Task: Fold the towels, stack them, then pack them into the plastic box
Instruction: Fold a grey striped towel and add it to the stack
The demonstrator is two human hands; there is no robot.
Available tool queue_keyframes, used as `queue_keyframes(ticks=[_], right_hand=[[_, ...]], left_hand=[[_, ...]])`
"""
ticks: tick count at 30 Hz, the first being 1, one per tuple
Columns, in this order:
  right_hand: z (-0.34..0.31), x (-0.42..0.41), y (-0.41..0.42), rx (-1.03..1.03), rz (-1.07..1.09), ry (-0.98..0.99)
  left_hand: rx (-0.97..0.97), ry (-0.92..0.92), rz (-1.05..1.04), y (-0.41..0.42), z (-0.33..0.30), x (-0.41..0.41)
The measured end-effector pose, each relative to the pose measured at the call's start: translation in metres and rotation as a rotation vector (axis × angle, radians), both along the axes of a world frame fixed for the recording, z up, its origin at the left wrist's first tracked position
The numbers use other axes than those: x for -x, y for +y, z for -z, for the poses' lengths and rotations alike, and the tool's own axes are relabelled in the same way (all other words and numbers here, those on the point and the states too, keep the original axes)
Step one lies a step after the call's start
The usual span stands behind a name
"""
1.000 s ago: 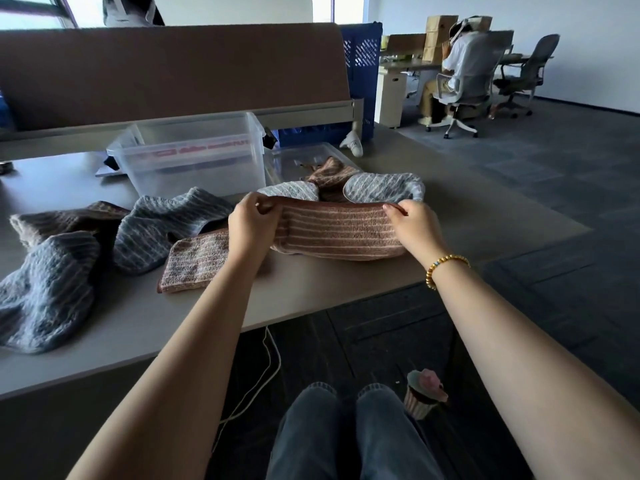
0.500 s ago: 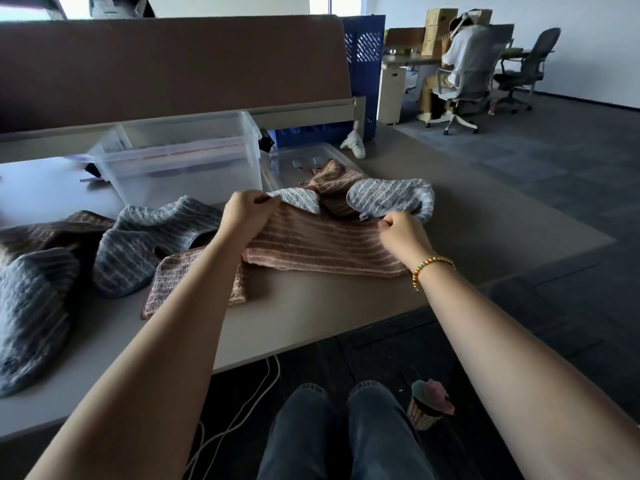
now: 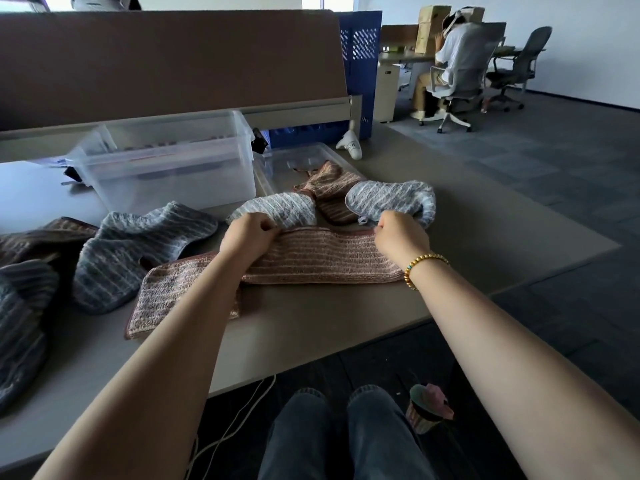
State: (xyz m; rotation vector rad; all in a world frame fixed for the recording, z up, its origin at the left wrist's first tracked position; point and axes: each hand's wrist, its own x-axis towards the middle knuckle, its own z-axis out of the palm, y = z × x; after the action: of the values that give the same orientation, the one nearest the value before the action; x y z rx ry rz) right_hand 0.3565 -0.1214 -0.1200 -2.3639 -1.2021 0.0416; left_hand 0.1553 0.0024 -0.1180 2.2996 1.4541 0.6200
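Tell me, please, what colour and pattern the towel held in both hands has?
Reddish-brown with thin pale stripes running lengthwise: the towel, in the head view.

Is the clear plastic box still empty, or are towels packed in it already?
Apparently empty: no towel shows through the clear plastic box; its floor is hidden. Towels lie on the grey table.

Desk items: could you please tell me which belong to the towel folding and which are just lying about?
Job:
pink striped towel, pinched by left hand and right hand
grey-blue striped towels
clear plastic box

Lying about:
white handheld controller
cupcake-shaped toy
white cable
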Motion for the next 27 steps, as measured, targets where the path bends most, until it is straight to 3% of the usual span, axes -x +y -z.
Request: queue_keyframes(ticks=[3, 7, 19, 24, 27], right_hand=[[-0.001, 0.0, 0.003, -0.094, -0.002, -0.006], [0.001, -0.003, 0.005, -0.031, 0.007, 0.027], [-0.002, -0.003, 0.011, 0.097, -0.002, -0.055], [-0.001, -0.006, 0.009, 0.139, 0.055, -0.034], [0.001, -0.015, 0.01, 0.154, 0.063, 0.029]], left_hand=[[-0.036, -0.08, -0.021, -0.001, -0.008, -0.002], [-0.054, -0.19, -0.065, 0.0, -0.015, -0.01], [-0.037, 0.133, 0.029, 0.008, -0.002, -0.007], [-0.105, 0.294, 0.037, 0.008, 0.0, -0.007], [-0.204, 0.293, 0.027, 0.003, 0.0, -0.01]])
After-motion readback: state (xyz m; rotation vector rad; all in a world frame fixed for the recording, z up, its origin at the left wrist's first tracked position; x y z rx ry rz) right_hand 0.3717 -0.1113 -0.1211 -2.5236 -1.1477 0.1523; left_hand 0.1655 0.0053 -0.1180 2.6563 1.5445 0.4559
